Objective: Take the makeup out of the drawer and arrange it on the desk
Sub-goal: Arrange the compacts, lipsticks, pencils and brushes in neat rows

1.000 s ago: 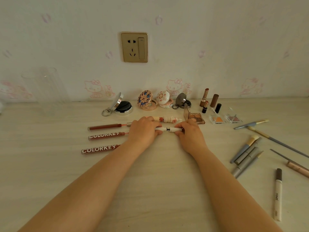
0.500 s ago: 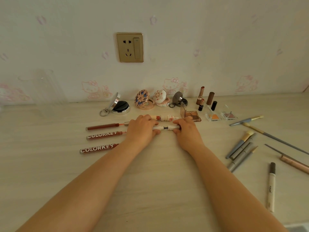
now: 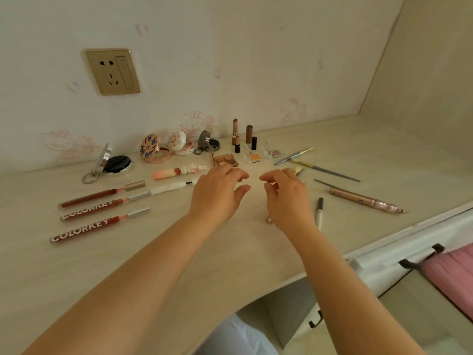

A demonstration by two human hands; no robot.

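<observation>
Makeup lies spread over the pale wooden desk (image 3: 128,265). My left hand (image 3: 217,193) and my right hand (image 3: 286,196) hover side by side above the desk's middle, fingers loosely curled, holding nothing. Left of my left hand lies a white tube (image 3: 170,187), with a pink-and-white tube (image 3: 179,171) behind it. Three dark red lip glosses (image 3: 97,221) lie in a row at the left. Open compacts (image 3: 117,163) stand along the wall. A brown eyeshadow palette (image 3: 225,160) sits just beyond my fingers. Brushes (image 3: 294,156) and pencils (image 3: 366,199) lie at the right.
Lipsticks (image 3: 235,134) and small clear eyeshadow pots (image 3: 254,157) stand near the wall. A gold wall socket (image 3: 112,71) is above the desk. A side panel (image 3: 422,60) closes the right. The desk's front edge (image 3: 384,244) runs at lower right, with pink fabric (image 3: 453,275) below it.
Both hands have let go of the white tube and lifted away to the right. The view has swung to the right and down, showing the desk's edge.
</observation>
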